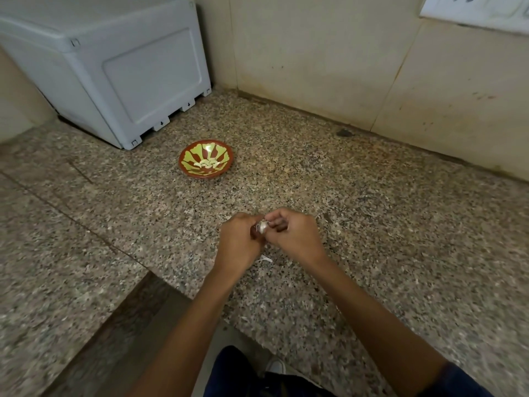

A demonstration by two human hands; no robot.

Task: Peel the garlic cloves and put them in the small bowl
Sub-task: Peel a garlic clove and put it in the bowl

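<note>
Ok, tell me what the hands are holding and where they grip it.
A garlic clove, pinched between both hands: left hand on its left side, right hand on its right. The exact finger placement is too small to tell.

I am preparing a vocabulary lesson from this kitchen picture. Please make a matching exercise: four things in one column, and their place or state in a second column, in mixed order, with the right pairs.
Things
1. garlic clove
2. small bowl
3. white appliance
4. scrap of garlic skin

Place or state
A. stands in the far left corner of the granite counter
B. lies loose on the counter, just behind the hands
C. pinched between the left hand and the right hand
D. holds peeled cloves

Pairs: 1-C, 2-D, 3-A, 4-B
</note>
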